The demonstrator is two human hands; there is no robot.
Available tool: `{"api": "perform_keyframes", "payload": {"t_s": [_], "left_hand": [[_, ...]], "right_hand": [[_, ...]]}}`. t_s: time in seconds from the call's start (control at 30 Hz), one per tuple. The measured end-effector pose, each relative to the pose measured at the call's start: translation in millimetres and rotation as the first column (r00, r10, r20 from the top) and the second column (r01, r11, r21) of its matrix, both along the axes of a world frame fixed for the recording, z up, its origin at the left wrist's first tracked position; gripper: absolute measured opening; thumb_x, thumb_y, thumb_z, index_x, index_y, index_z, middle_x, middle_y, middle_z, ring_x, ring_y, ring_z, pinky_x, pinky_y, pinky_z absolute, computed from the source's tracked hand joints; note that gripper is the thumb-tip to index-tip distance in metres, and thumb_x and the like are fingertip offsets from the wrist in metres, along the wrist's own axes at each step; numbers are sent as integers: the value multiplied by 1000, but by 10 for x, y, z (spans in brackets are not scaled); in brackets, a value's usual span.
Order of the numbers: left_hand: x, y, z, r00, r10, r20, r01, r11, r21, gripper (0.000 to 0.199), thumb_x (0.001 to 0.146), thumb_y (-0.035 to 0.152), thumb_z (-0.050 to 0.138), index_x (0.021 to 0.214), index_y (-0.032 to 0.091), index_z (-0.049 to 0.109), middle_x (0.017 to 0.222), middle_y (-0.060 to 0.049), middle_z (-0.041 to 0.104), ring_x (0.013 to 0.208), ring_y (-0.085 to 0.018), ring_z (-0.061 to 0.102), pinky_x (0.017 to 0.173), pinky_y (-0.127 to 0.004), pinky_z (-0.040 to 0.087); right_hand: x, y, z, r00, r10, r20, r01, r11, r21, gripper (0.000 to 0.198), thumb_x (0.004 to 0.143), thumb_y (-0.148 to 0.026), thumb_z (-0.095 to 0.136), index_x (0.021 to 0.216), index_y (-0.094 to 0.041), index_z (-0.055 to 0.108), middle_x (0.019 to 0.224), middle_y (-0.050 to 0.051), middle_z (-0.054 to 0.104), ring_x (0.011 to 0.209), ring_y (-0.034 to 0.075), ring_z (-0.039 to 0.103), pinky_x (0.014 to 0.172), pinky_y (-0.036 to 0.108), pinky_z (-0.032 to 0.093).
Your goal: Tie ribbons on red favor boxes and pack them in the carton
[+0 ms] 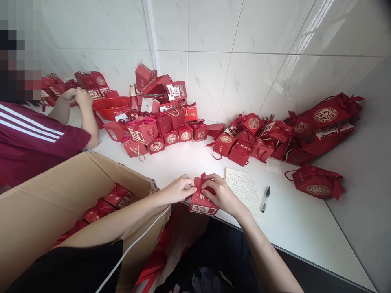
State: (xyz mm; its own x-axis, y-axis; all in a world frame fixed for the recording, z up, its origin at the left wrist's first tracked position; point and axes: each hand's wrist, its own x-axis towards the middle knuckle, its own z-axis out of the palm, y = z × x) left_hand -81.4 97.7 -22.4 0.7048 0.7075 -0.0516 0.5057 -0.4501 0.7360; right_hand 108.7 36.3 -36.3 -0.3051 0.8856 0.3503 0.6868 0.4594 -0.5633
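Observation:
In front of me, a red gift box (pixel 204 206) with a white printed panel sits at the table's near edge. A red ribbon (pixel 199 183) is gathered on its top. My left hand (pixel 182 189) pinches the ribbon from the left, thumb and forefinger together. From the right, my right hand (pixel 216 189) closes its fingers on the same ribbon and covers part of the box top. The knot between my fingertips is too small to make out.
Left of me stands an open cardboard box (pixel 122 167) holding red boxes (pixel 119 195). More gift boxes (pixel 171 138) line the wall. A handwritten sheet (pixel 242 185) and pen (pixel 265 199) lie to the right. At far left, a co-worker's hands (pixel 77 97) work near a red basket (pixel 102 106).

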Motion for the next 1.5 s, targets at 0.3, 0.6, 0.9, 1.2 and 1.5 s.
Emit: {"api": "perform_keyframes", "payload": {"t_s": [0.3, 0.6, 0.9, 1.2, 1.5], "left_hand": [[-24, 22, 25, 998, -47, -51, 44, 997, -65, 16, 78, 26, 42, 65, 18, 46, 91, -3, 48, 85, -17, 51, 85, -32, 40], [122, -87, 141, 997, -71, -23, 74, 961, 267, 15, 85, 33, 48, 83, 19, 53, 95, -5, 52, 97, -21, 48, 88, -35, 40], [210, -37, 43, 987, -139, -80, 155, 952, 265, 13, 88, 26, 48, 86, 19, 59, 91, -4, 56, 95, -20, 47, 84, -32, 40], [216, -83, -6, 978, -191, -80, 207, 914, 348, 29, 90, 22, 41, 112, 22, 60, 93, -6, 53, 97, -20, 47, 92, -34, 39], [81, -110, 90, 992, 102, -77, -93, 989, 113, 33, 79, 48, 53, 93, 18, 54, 89, -4, 59, 81, -19, 55, 74, -31, 44]], "right_hand": [[116, 16, -65, 967, 156, -202, -162, 987, -13, 9, 87, -16, 51, 86, -21, 58, 105, 6, 51, 97, 19, 54, 83, 31, 45], [572, -90, -214, 902, -345, -259, 135, 797, -589, 63, 81, -74, 36, 72, -16, 60, 78, 10, 63, 78, 25, 60, 74, 39, 46], [519, 2, -77, 788, -327, -522, -3, 845, -534, 44, 69, -58, 65, 72, -16, 55, 63, 0, 55, 60, 16, 53, 61, 28, 42], [369, 502, 5, 889, -405, -212, 288, 857, -427, 21, 71, -39, 56, 70, -19, 52, 65, 2, 56, 64, 19, 52, 61, 30, 38], [269, -274, 1, 915, -385, -121, 299, 849, -435, 54, 81, -70, 39, 55, -22, 40, 51, 0, 46, 51, 17, 44, 50, 27, 31]]}}
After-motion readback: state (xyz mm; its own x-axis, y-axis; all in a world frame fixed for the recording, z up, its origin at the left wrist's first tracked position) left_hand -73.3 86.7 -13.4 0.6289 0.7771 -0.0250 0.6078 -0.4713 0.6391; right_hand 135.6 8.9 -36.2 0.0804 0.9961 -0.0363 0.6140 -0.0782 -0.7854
